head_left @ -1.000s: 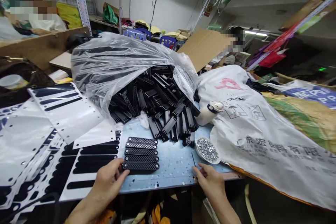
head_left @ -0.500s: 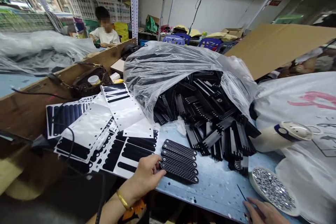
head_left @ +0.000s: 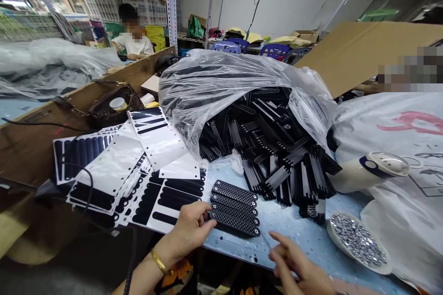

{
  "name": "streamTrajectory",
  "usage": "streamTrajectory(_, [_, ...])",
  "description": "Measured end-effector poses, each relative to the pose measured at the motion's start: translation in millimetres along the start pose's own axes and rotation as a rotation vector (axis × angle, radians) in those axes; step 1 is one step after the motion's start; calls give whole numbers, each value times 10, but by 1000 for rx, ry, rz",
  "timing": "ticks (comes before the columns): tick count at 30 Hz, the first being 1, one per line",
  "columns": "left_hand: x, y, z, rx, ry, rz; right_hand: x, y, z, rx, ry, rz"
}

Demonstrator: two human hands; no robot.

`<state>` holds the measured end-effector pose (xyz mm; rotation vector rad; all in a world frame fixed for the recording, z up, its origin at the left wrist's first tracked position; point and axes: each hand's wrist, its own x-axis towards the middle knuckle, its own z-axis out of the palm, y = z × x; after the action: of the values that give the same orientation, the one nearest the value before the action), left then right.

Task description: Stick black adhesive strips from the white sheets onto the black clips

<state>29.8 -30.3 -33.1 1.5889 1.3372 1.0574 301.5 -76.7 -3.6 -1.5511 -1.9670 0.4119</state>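
Note:
Four black strips with a mesh-patterned top [head_left: 235, 207] lie side by side on the blue table, with small silvery spots at their ends. My left hand [head_left: 195, 225] has its thumb and fingers closed at the left end of the nearest strip. To the right of the strips, my right hand [head_left: 294, 262] is partly curled with its index finger forward. A faint, blurred streak at its fingertips looks like a thin stick-like tool [head_left: 267, 240]. Farther right stands a bowl of small shiny metal pieces [head_left: 358, 242].
Sheets with black strip-shaped stickers [head_left: 152, 166] overlap at left. A clear plastic bag [head_left: 221, 73] spills a heap of black parts [head_left: 266, 143] onto the table. A cream-coloured device [head_left: 370, 170] stands right, beside a white sack [head_left: 408, 129]. Another person [head_left: 133, 44] sits beyond the wooden partition [head_left: 83, 106].
My right hand has moved left, from beside the bowl of metal pieces towards the mesh-patterned strips. My left hand stays at the strips' left end. The view has shifted slightly.

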Motion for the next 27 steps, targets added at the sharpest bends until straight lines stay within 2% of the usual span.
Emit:
streamTrajectory(3, [0, -9, 5, -7, 9, -8, 187, -281, 206, 91, -55, -268])
streamTrajectory(5, [2, -14, 8, -11, 9, -9, 320, -398, 293, 100, -60, -342])
streamTrajectory(12, [-3, -21, 0, -9, 3, 23, 583, -599, 471, -115, -65, -438])
streamTrajectory(27, [-21, 8, -24, 12, 5, 47, 654, -614, 585, -122, -126, -420])
